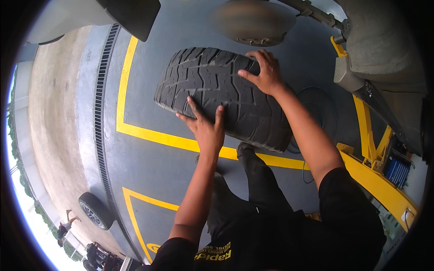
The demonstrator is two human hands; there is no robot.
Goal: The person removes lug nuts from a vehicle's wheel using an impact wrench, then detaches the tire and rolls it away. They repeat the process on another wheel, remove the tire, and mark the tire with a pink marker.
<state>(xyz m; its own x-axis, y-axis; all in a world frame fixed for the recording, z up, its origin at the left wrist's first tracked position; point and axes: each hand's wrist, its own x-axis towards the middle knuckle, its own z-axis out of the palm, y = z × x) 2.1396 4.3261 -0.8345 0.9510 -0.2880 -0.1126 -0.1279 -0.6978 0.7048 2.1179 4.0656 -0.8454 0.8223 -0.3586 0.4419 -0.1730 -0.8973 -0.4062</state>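
Note:
A large black tire point(203, 86) with chunky tread blocks is in front of me, tread facing up, above the grey floor. My left hand point(207, 131) lies on the near side of the tread, its fingers spread and stretched out. At the tire's far right edge, my right hand point(266, 74) has its fingers and thumb bent over the shoulder of the tread, gripping it. The tire's inner side and any rim in it are hidden. Beyond it, a round brown-grey wheel hub or brake part point(253, 22) is blurred.
A raised vehicle's grey body panel point(131, 16) overhangs at upper left. Yellow lift arms point(375, 174) stand at right near a blue tool tray point(398, 174). Yellow lines point(158, 137) mark the floor. Another wheel point(96, 211) and a distant person point(66, 229) are at lower left.

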